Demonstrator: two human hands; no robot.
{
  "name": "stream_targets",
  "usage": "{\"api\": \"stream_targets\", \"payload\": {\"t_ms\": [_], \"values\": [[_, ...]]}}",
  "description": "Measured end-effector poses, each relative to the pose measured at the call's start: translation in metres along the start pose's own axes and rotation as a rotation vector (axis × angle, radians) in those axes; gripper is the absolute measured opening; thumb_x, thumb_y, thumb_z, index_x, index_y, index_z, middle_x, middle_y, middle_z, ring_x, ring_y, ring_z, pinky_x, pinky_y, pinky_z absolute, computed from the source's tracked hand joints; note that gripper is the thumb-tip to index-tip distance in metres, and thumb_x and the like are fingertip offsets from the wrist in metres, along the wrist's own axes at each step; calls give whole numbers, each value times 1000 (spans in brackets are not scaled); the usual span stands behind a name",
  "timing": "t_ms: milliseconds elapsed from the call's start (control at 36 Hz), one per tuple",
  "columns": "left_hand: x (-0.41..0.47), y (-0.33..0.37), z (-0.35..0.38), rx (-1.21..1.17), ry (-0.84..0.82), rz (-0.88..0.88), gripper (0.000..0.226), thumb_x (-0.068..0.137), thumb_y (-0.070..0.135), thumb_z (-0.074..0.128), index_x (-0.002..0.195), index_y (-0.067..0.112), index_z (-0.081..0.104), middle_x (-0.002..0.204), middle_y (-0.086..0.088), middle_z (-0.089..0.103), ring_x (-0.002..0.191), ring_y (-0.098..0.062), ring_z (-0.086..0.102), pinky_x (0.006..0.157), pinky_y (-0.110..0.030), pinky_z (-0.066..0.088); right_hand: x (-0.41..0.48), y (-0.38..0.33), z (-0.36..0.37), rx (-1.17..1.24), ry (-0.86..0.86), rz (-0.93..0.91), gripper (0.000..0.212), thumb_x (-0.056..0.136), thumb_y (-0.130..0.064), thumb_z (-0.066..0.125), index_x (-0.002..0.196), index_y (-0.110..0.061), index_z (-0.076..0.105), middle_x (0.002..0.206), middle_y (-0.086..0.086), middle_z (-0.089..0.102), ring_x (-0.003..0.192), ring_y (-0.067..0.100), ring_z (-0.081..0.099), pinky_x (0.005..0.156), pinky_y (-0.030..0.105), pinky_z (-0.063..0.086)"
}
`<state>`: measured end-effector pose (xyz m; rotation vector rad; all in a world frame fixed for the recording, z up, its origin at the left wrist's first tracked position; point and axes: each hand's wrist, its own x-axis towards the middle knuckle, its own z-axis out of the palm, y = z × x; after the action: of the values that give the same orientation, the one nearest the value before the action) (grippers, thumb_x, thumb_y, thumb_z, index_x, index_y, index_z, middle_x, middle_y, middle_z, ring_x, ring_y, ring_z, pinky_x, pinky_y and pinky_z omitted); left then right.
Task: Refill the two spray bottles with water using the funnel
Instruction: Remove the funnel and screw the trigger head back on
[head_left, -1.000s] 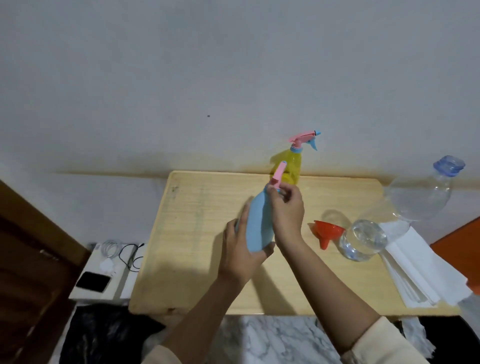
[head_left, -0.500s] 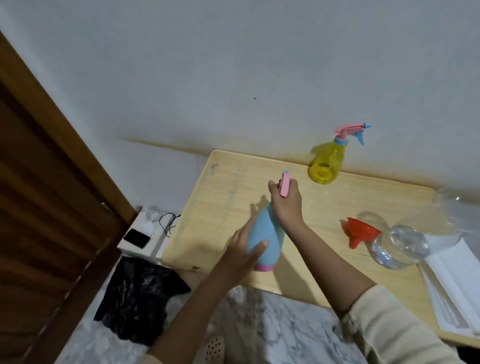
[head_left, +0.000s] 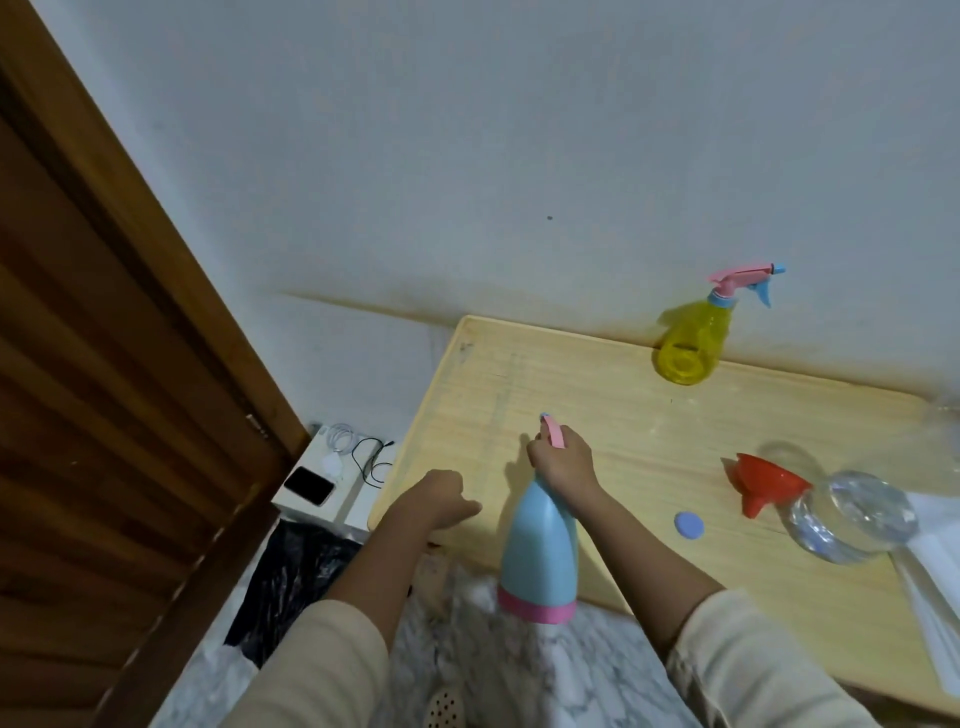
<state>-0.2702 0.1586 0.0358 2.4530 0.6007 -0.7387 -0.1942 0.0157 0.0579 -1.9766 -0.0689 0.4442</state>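
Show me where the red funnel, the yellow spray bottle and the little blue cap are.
red funnel (head_left: 770, 477), head view, on its wide bowl.
yellow spray bottle (head_left: 691, 343), head view, on its yellow body.
blue cap (head_left: 689, 524), head view, on its flat top.

White wall (head_left: 519, 130), brown slatted wooden door (head_left: 104, 415) at left, pale wooden table (head_left: 649, 426), marbled floor (head_left: 519, 675), small white stand (head_left: 353, 501)

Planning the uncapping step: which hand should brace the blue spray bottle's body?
Left. The left hand holds nothing and sits close beside the blue spray bottle; the right hand is busy gripping its pink top.
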Motion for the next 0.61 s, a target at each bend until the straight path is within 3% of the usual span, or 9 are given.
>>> {"api": "stream_targets", "payload": {"t_ms": [83,139,222,278,333,417,528,611], "values": [[5,1,-2,17,16,8,29,91,31,54,92,3,52,88,-4,45,74,-20,43,63,-28,33,0,-2,0,4,-26,25,26,81,-5,43,59,-14,33,62,-3,34,55,15,29,54,27,26],[9,0,-3,32,29,-5,28,90,30,55,77,7,46,75,-1,41,63,-17,39,54,-26,29,-1,-5,1,23,-35,54,10,79,-8,44,70,-8,49,66,-2,39,57,17,33,54,27,27],[14,-2,-3,78,52,-18,38,90,27,55,61,11,34,66,0,36,53,-14,32,48,-26,23,-2,-7,2,78,-49,81,40,64,-17,40,99,-14,60,74,10,41,65,22,35,58,30,28],[17,-2,-4,95,56,-22,40,89,26,54,59,11,32,64,-1,35,52,-14,30,47,-25,22,-1,-6,2,72,-68,118,42,69,-11,40,105,-11,61,82,14,47,66,22,35,56,30,29],[19,-2,-4,116,52,-27,39,89,25,54,60,11,34,64,-1,37,52,-14,32,47,-25,24,0,-7,1,56,-80,150,29,74,-5,40,94,-10,62,87,14,52,68,22,38,58,29,30],[22,-3,-3,143,44,-38,38,88,24,53,59,11,33,64,-1,37,52,-14,32,47,-25,24,3,-7,2,52,-55,119,20,74,-1,40,65,-16,49,76,8,49,69,21,40,61,31,30],[25,-4,-3,160,29,-45,37,88,24,53,60,11,34,65,-1,37,53,-14,33,47,-25,25,4,-6,4,23,-54,82,12,77,-3,43,73,-10,52,83,7,58,57,17,34,45,22,26],[27,-5,-4,162,23,-42,37,89,25,53,60,11,34,65,-1,37,54,-14,33,48,-25,25,4,-8,8,-2,-68,65,13,78,-5,44,77,-15,52,74,12,44,59,20,34,51,26,28]]}}
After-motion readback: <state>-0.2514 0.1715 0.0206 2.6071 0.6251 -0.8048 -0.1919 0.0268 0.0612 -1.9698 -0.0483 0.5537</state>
